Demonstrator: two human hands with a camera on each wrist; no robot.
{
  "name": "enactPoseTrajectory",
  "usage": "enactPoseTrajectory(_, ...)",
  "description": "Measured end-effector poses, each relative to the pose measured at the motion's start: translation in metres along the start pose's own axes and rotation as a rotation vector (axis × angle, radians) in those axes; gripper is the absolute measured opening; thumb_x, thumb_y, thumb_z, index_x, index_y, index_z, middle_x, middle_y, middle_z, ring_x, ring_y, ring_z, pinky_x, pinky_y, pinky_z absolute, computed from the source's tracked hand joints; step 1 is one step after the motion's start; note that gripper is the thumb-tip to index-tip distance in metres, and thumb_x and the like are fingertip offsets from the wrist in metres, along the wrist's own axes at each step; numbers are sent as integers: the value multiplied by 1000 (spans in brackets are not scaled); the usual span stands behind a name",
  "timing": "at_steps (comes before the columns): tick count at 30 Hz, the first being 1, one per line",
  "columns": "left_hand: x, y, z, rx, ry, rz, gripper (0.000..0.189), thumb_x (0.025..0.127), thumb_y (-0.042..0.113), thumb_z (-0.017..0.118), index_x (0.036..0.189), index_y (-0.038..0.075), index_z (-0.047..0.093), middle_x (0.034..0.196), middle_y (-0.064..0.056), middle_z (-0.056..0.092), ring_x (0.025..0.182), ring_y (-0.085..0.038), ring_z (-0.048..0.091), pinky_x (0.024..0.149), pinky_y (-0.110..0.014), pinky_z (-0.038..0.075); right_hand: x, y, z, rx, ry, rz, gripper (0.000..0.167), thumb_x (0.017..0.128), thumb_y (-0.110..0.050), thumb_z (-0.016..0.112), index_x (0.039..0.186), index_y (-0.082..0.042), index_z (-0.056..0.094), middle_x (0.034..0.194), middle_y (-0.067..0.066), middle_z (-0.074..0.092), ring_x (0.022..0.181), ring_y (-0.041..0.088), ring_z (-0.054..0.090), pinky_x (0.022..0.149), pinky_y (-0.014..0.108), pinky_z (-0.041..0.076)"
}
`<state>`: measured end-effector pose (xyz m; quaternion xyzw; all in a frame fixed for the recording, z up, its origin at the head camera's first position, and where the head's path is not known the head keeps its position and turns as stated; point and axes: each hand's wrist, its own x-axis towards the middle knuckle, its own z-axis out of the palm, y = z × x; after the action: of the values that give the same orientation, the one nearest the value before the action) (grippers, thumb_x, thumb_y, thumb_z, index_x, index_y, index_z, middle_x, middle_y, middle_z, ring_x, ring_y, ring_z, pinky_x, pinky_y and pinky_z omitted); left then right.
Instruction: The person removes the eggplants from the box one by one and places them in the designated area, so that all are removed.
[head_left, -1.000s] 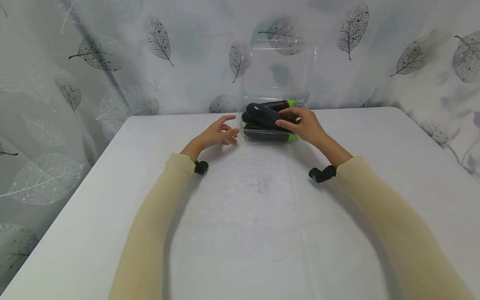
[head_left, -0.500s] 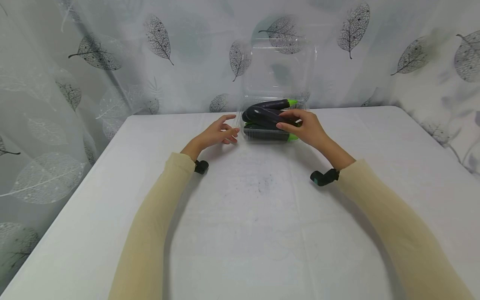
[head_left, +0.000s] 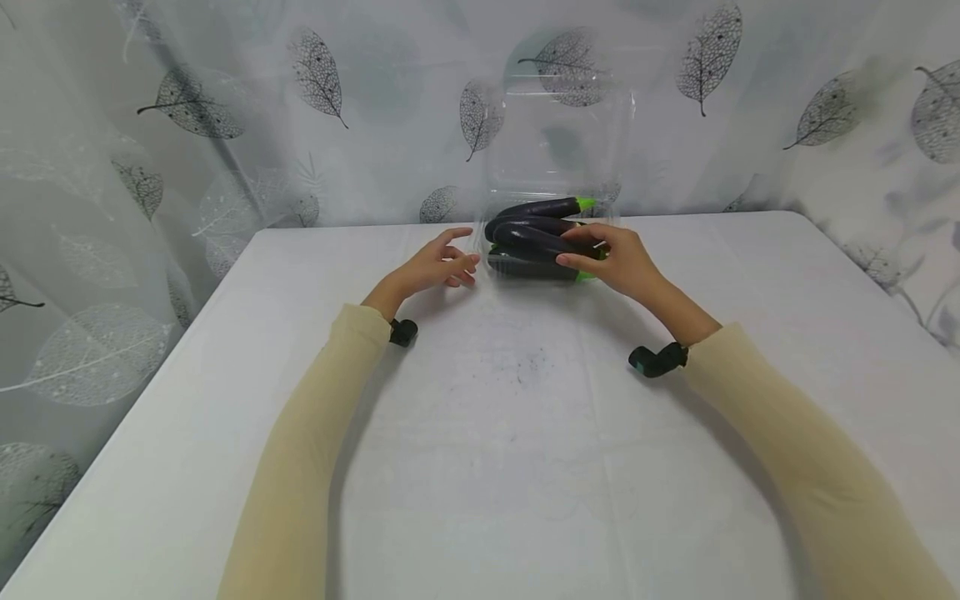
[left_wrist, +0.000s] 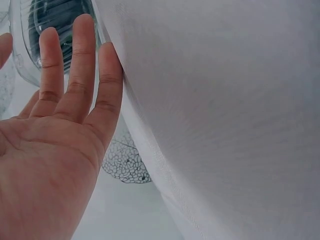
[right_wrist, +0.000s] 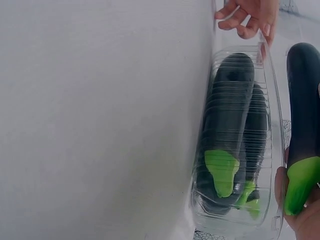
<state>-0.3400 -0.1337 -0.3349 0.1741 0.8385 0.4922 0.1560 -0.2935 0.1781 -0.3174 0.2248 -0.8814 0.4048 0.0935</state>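
Observation:
My right hand [head_left: 618, 260] pinches a dark purple eggplant [head_left: 528, 240] near its green stem end, with thumb and fingers on either side. In the right wrist view this eggplant [right_wrist: 303, 110] is apart from the rim of the clear plastic container [right_wrist: 276, 107]. Several other eggplants lie inside, among them a front one [head_left: 525, 267] and a back one [head_left: 540, 208]. My left hand [head_left: 435, 265] is beside the container's left end, fingers spread and slightly bent, holding nothing. In the left wrist view its palm [left_wrist: 50, 160] shows; whether its fingertips touch the container I cannot tell.
The container's clear lid [head_left: 558, 158] stands raised against the leaf-patterned curtain [head_left: 390, 100] behind. A white-covered table [head_left: 480, 467] spreads in front, its back edge close to the container. A small black camera sits on each wrist.
The held eggplant has come slightly nearer and lower, showing more of the one behind it. My right hand and forearm have shifted a little right and back toward me. The left hand stays put.

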Motion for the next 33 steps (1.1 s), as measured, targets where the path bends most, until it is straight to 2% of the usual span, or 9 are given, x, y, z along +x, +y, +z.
enactPoseTrajectory(5, -1, 1, -1, -1, -5, 2, 68, 99, 33, 57, 155, 18, 21, 117, -17, 63, 104, -26, 67, 88, -37, 51, -2, -2, -1, -15, -2, -2, 41, 87, -23, 76, 122, -4, 66, 127, 15, 62, 110, 28, 55, 92, 42, 43)
enactPoseTrajectory(9, -2, 2, -3, -11, -9, 9, 68, 99, 33, 57, 155, 18, 22, 118, -19, 62, 104, -27, 67, 88, -37, 51, -4, -5, -3, -18, -3, -5, 41, 86, -24, 77, 121, -5, 67, 125, 13, 63, 104, 23, 55, 86, 34, 41)
enactPoseTrajectory(13, -2, 2, -3, -21, -10, 1, 67, 99, 33, 58, 154, 19, 22, 118, -19, 62, 104, -27, 67, 88, -37, 51, -7, -6, -1, -12, -6, -1, 42, 86, -27, 77, 121, -6, 67, 120, 12, 65, 96, 21, 53, 82, 32, 41)
enactPoseTrajectory(21, -1, 1, -2, -17, -20, 5, 67, 99, 33, 58, 154, 18, 22, 119, -21, 61, 103, -27, 67, 89, -36, 51, -17, -6, 3, 9, -69, -22, 39, 87, -23, 76, 120, -4, 67, 115, 14, 67, 96, 23, 54, 83, 34, 42)
enactPoseTrajectory(28, -1, 1, -2, -17, -11, 2, 66, 100, 30, 57, 154, 18, 23, 118, -22, 62, 102, -28, 67, 86, -35, 52, -21, -9, 5, 4, -78, -43, 36, 85, -21, 78, 117, -6, 69, 109, 12, 70, 89, 19, 56, 76, 22, 43)
enactPoseTrajectory(33, -2, 2, -1, -13, -8, -7, 66, 99, 31, 57, 154, 18, 22, 118, -21, 62, 103, -29, 67, 88, -37, 51, -24, -9, 5, 5, -111, -37, 37, 86, -22, 77, 118, -5, 68, 109, 14, 69, 83, 21, 57, 70, 19, 43)
